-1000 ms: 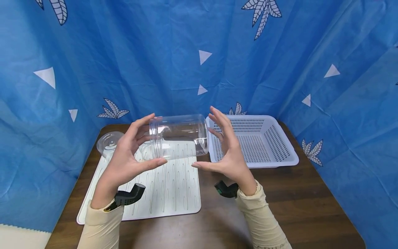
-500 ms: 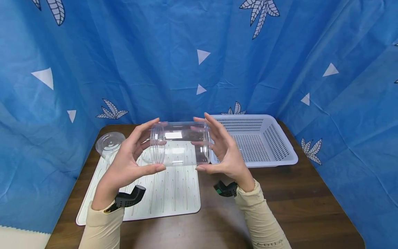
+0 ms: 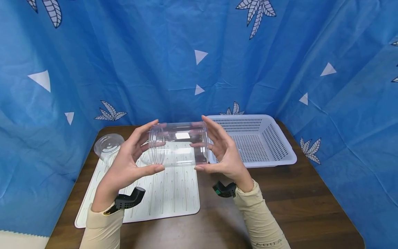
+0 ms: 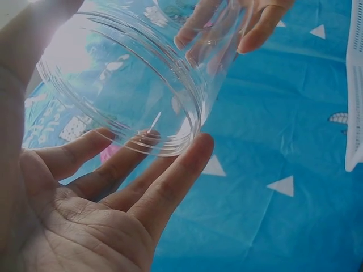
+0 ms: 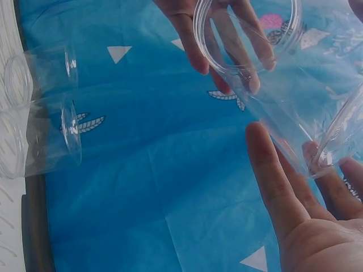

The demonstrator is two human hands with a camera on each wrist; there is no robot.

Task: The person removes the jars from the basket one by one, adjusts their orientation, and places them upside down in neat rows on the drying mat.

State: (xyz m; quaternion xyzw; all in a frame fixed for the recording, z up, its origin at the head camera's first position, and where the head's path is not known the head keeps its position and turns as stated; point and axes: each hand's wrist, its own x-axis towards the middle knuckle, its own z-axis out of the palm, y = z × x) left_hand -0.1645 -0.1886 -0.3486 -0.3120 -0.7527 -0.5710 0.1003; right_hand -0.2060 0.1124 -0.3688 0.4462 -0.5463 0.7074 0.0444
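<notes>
A clear plastic jar (image 3: 181,152) lies sideways in the air above the white mat, its threaded mouth to the left. My left hand (image 3: 124,164) holds it around the mouth end, thumb below and fingers behind. Around the base end, my right hand (image 3: 228,159) grips with its thumb under and fingers at the back. In the left wrist view, fingertips touch the threaded rim (image 4: 195,107). The right wrist view has the jar (image 5: 289,107) between both hands, fingers near its base edge. No lid shows on the mouth.
A ridged white drying mat (image 3: 161,200) covers the table's left part. Two clear jars stand at its back; one jar (image 3: 109,143) shows at the far left, the other is mostly behind my left hand. A white perforated basket (image 3: 292,157) sits back right on the wooden table (image 3: 298,200). Blue curtains surround it.
My right hand has closed in on the jar's base end, its fingers now behind the wall. The jar has come down slightly and turned a little. The left hand keeps its hold.
</notes>
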